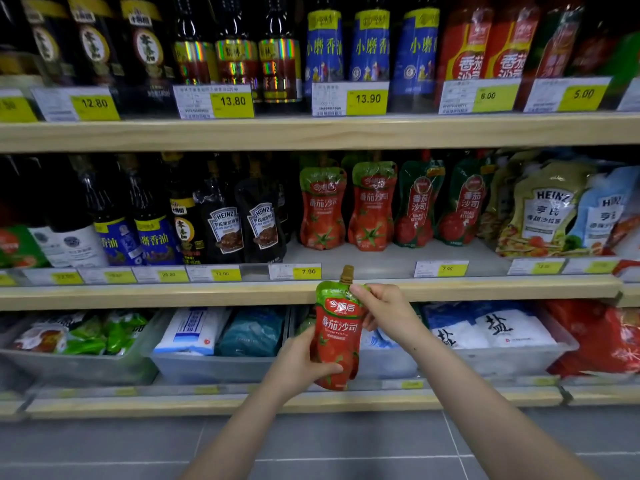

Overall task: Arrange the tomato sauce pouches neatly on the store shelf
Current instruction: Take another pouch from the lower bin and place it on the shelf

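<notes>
Below 7.90 tag (295, 271), both hands grip "Tomato Ketchup" pouch (337, 336); Heinz packs (540, 209) nearby

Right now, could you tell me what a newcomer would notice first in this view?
First, the red tomato sauce pouch held upright in front of the shelves, the left hand gripping its base and the right hand pinching its green top by the brown cap. Next, two matching pouches standing on the middle shelf just above. Then the bright yellow price tags along the shelf edges.
</notes>
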Demonstrator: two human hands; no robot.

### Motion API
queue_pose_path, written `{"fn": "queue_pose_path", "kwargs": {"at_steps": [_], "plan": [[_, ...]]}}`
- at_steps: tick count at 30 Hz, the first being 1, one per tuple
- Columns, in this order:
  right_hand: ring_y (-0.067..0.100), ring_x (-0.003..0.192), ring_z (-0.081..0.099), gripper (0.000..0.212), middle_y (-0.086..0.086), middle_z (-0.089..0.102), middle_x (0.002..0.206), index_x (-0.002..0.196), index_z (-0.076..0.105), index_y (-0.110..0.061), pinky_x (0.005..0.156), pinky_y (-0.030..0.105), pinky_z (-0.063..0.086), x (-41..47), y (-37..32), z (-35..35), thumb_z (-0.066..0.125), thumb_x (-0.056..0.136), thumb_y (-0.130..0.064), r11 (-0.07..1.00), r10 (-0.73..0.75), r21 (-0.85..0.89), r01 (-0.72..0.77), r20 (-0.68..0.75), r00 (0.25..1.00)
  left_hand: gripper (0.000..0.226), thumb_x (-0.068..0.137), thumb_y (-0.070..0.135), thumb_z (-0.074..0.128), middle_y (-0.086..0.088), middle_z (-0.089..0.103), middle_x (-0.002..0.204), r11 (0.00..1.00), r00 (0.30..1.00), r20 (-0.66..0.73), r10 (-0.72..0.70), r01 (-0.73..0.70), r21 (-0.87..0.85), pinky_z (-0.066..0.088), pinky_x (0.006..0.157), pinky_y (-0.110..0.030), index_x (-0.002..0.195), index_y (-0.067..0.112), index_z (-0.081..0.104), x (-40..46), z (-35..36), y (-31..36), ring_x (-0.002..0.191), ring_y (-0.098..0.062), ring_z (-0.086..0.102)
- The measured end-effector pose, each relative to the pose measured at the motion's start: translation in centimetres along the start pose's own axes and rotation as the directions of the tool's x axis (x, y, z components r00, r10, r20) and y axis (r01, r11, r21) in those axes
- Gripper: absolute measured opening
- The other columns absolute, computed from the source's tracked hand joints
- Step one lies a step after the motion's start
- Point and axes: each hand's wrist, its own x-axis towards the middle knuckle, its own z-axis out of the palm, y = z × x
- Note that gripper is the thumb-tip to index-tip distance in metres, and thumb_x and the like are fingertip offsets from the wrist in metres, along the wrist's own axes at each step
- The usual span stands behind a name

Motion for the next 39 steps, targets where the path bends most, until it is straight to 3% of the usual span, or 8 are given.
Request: {"fn": "queue_pose_path", "kwargs": {"at_steps": [4, 7, 9, 11, 15, 28, 36, 39], "plan": [[0.007, 0.071, 0.062, 0.019, 0.002, 0.069, 0.083, 0.087, 0.067, -0.019, 0.054, 0.022, 0.052, -0.5, -0.5, -2.4, 0.052, 0.092, -0.028, 0.995, -0.087, 0.054, 0.087, 0.0, 0.996, 0.054, 0.05, 0.042, 0.083, 0.017, 0.069, 0.097, 0.987, 0.988, -0.152, 0.021, -0.045, -0.155, 0.054, 0.084, -0.026, 0.098, 0.037, 0.058, 0.5, -0.6, 1.1, 0.093, -0.004, 0.066], [-0.004, 0.085, 0.057, 0.014, -0.009, 0.066, 0.093, 0.093, 0.066, -0.024, 0.069, 0.01, 0.044, -0.1, -0.2, -5.5, 0.054, 0.09, -0.031, 0.949, -0.277, -0.201, 0.242, -0.168, 0.946, 0.051, 0.05, 0.041, 0.083, 0.01, 0.072, 0.097, 0.96, 0.973, -0.22, 0.074, -0.129, -0.247, 0.055, 0.085, -0.04, 0.096, 0.038, 0.062, 1.5, -1.8, 3.4, 0.094, -0.01, 0.068], [-0.007, 0.091, 0.051, 0.017, -0.011, 0.063, 0.102, 0.103, 0.064, -0.023, 0.076, 0.01, 0.038, 0.6, -0.1, -7.0, 0.056, 0.09, -0.03, 0.859, -0.418, -0.408, 0.31, -0.208, 0.884, 0.051, 0.053, 0.042, 0.082, 0.02, 0.07, 0.099, 0.948, 0.959, -0.234, 0.157, -0.213, -0.235, 0.054, 0.083, -0.031, 0.098, 0.049, 0.059, 2.7, -3.1, 6.0, 0.095, -0.006, 0.067], [0.006, 0.104, 0.05, 0.023, -0.005, 0.063, 0.111, 0.11, 0.063, -0.021, 0.091, 0.026, 0.038, 1.7, 0.2, -7.9, 0.056, 0.09, -0.029, 0.754, -0.487, -0.58, 0.308, -0.181, 0.854, 0.052, 0.057, 0.042, 0.081, 0.03, 0.066, 0.101, 0.941, 0.937, -0.262, 0.233, -0.285, -0.183, 0.051, 0.083, -0.018, 0.101, 0.054, 0.056, 4.3, -4.7, 8.6, 0.096, 0.004, 0.063], [0.02, 0.114, 0.051, 0.031, -0.001, 0.062, 0.119, 0.12, 0.058, -0.023, 0.109, 0.042, 0.021, 2.9, 1.6, -8.5, 0.05, 0.093, -0.035, 0.661, -0.356, -0.73, 0.174, -0.101, 0.929, 0.057, 0.069, 0.021, 0.081, 0.025, 0.064, 0.105, 0.92, 0.861, -0.364, 0.356, -0.391, -0.027, 0.04, 0.078, -0.001, 0.118, 0.031, 0.053, 7.3, -7.0, 10.9, 0.097, 0.017, 0.055], [0.016, 0.11, 0.05, 0.033, -0.006, 0.059, 0.105, 0.121, 0.056, -0.029, 0.113, 0.039, 0.014, 3.1, 4.1, -8.1, 0.056, 0.089, -0.031, 0.566, -0.491, -0.792, 0.229, -0.101, 0.865, 0.064, 0.072, 0.029, 0.079, -0.003, 0.062, 0.119, 0.99, 0.976, -0.188, 0.106, -0.087, 0.109, 0.047, 0.088, -0.03, 0.127, 0.018, 0.048, 12.2, -8.4, 7.9, 0.104, -0.016, 0.06], [0.016, 0.114, 0.048, 0.036, -0.006, 0.058, 0.111, 0.124, 0.053, -0.03, 0.112, 0.032, 0.005, 3.0, 4.3, -8.1, 0.056, 0.088, -0.033, 0.555, -0.498, -0.799, 0.232, -0.095, 0.862, 0.087, 0.071, 0.042, 0.077, 0.0, 0.054, 0.129, 0.976, 0.959, -0.246, 0.141, -0.093, 0.195, 0.045, 0.09, -0.03, 0.139, 0.019, 0.029, 10.3, -7.9, 8.3, 0.113, -0.016, 0.055], [0.02, 0.125, 0.042, 0.04, -0.001, 0.055, 0.125, 0.128, 0.05, -0.026, 0.114, 0.036, 0.003, 2.6, 4.4, -7.8, 0.056, 0.089, -0.032, 0.534, -0.49, -0.814, 0.226, -0.081, 0.868, 0.081, 0.074, 0.047, 0.072, 0.008, 0.046, 0.13, 0.938, 0.851, -0.409, 0.331, -0.25, 0.238, 0.037, 0.1, -0.025, 0.14, 0.021, 0.033, 6.4, -6.6, 7.6, 0.12, -0.007, 0.044]]}}
